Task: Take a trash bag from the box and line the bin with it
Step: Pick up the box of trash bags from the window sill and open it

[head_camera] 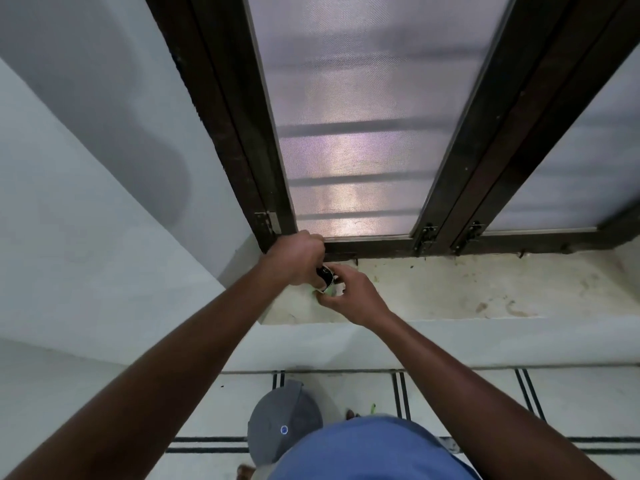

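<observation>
Both my hands meet over the left end of a stone window sill [450,289]. My left hand [298,259] grips a small black and white trash bag pack [325,277] from above. My right hand [355,296] pinches its lower end, where a bit of white and green [329,292] shows. Most of the pack is hidden by my fingers. A grey bin [282,419] with a small blue sticker stands on the floor below, close to my body.
Dark wooden window frames [242,133] with mesh panes rise right behind the sill. A white wall [86,202] closes the left side. The floor [571,403] has pale tiles with dark stripes. My blue shirt [370,452] fills the bottom of the view.
</observation>
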Demonstrator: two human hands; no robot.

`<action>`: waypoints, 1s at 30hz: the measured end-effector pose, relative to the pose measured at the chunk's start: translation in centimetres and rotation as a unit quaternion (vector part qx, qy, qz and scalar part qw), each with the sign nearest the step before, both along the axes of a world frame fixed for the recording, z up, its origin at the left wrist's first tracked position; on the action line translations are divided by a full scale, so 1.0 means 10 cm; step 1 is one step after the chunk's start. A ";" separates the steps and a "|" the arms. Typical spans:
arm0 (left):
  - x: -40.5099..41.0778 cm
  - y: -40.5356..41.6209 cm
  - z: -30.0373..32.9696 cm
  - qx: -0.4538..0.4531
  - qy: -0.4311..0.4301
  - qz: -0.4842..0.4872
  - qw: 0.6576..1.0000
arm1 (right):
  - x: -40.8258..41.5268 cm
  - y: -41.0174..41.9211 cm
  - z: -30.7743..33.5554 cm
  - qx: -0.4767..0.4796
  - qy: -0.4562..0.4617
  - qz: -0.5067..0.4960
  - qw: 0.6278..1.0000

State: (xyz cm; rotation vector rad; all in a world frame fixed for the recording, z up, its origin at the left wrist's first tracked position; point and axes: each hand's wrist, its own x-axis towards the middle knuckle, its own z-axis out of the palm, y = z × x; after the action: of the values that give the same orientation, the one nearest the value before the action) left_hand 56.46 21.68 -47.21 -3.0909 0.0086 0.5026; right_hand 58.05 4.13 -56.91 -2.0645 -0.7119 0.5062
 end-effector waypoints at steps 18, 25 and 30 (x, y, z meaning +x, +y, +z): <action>0.10 -0.10 -0.08 0.029 0.079 0.050 0.995 | -0.05 0.12 -0.22 -0.021 0.026 0.000 0.999; 0.04 -0.18 -0.05 -0.030 0.048 0.089 0.994 | 0.00 0.16 -0.39 -0.063 0.030 0.004 0.998; -0.08 -0.08 -0.22 -0.175 -0.009 0.119 0.977 | 0.09 0.03 -0.35 -0.077 0.005 0.011 0.997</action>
State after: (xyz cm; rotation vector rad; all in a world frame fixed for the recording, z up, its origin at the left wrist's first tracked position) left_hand 55.65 20.89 -49.40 -3.4639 -0.3110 0.5321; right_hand 58.92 4.48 -60.45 -2.1978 -0.7105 0.6004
